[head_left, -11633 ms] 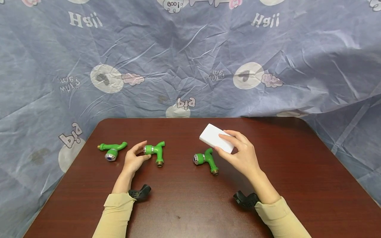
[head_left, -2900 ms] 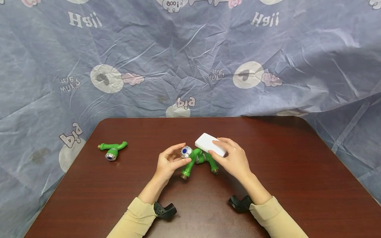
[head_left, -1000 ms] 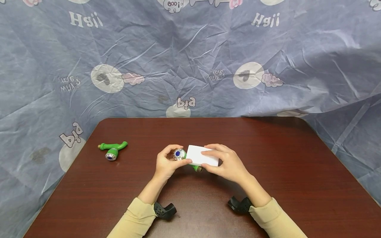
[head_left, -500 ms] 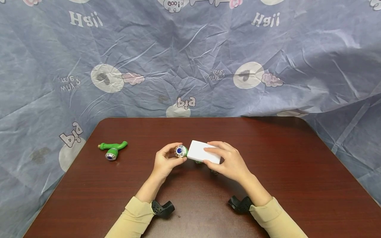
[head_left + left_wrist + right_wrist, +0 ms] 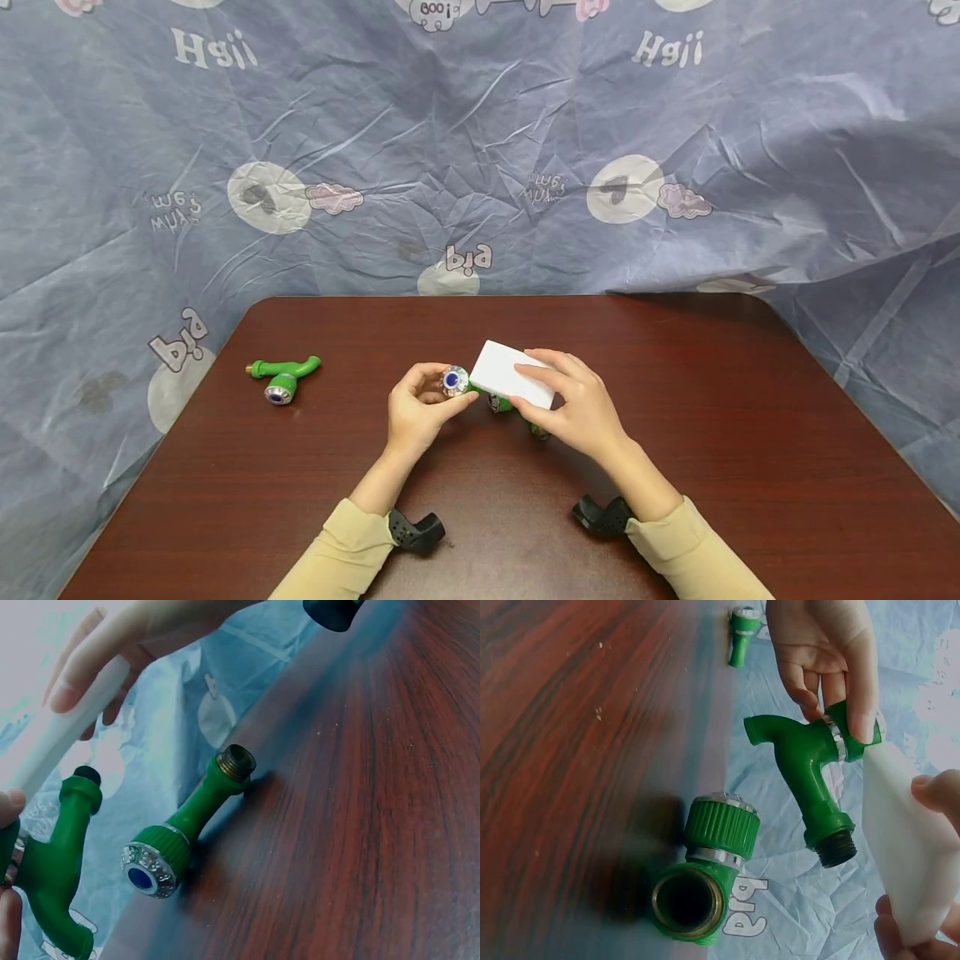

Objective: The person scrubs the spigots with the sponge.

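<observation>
Left hand (image 5: 420,408) pinched a rigid, light green faucet (image 5: 810,765) by its knurled knob, while right hand (image 5: 577,408) gripped a soft white sponge (image 5: 510,383).

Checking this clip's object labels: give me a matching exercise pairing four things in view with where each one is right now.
Things:
1. white sponge block
2. tap with the blue-centred knob
3. second tap
4. third tap

Places:
A. lying on the table alone, far left
B. held in the left hand
C. gripped by the right hand
D. lying on the table under the hands

Pairs: 1-C, 2-B, 3-D, 4-A
</observation>
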Tool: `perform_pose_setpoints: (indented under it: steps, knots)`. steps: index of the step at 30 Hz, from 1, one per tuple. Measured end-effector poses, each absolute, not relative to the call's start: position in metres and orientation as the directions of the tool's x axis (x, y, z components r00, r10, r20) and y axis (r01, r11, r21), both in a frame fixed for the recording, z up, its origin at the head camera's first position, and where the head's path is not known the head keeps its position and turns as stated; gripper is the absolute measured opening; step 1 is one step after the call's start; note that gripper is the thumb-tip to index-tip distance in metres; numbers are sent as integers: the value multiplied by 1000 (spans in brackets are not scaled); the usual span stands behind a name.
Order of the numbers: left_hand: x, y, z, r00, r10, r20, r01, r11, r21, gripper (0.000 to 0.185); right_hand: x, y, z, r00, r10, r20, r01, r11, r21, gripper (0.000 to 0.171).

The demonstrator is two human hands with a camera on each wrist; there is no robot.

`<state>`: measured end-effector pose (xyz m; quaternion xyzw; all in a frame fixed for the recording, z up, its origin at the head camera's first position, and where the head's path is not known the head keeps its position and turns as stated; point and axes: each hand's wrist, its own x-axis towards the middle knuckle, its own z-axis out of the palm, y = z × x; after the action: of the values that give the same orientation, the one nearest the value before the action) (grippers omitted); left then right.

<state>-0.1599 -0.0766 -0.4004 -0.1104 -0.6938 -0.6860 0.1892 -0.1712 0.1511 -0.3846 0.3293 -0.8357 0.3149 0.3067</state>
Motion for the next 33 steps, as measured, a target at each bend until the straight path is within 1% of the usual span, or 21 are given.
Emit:
perform_pose_setpoints:
  steps: [2,5,9,13,16,18,20,23,25,29,33]
  knots:
    - [-163,-77,-406,-898,-123,423,421,47,906,41,-171,151,-385,-588,-364,723,-749,582,-316,36]
    - [-168,-77,-415,-894,-137,426,424,49,904,41,-172,152,-386,-599,-328,730,-724,611,-320,37]
    - [-170,-77,-422,-893,-112,435,434,39,900,41,-172,153,-386,-603,-280,747,-705,626,-334,37]
    - [-172,-77,-426,-878,-64,475,475,7,880,39,-173,152,-387,-583,-333,741,-744,585,-322,36]
    - [-174,-78,-428,-864,-22,503,503,-74,861,37,-174,151,-387,-572,-374,730,-762,572,-304,36]
    - [-174,-77,-429,-872,5,489,484,-132,865,37,-174,151,-388,-574,-378,727,-760,576,-301,36]
    - [-174,-77,-430,-893,37,449,436,-180,882,37,-174,152,-388,-585,-366,724,-746,592,-305,37]
    - [-172,-76,-431,-922,101,375,347,-217,912,39,-174,154,-387,-607,-334,721,-720,614,-322,38]
    - [-173,-76,-431,-926,138,352,316,-231,920,40,-174,154,-386,-617,-312,723,-709,619,-337,38]
    - [-173,-77,-430,-924,164,344,293,-271,917,40,-174,156,-384,-610,-316,726,-724,595,-349,38]
    - [-171,-77,-424,-945,167,281,224,-295,929,36,-175,157,-384,-592,-347,727,-751,565,-342,37]
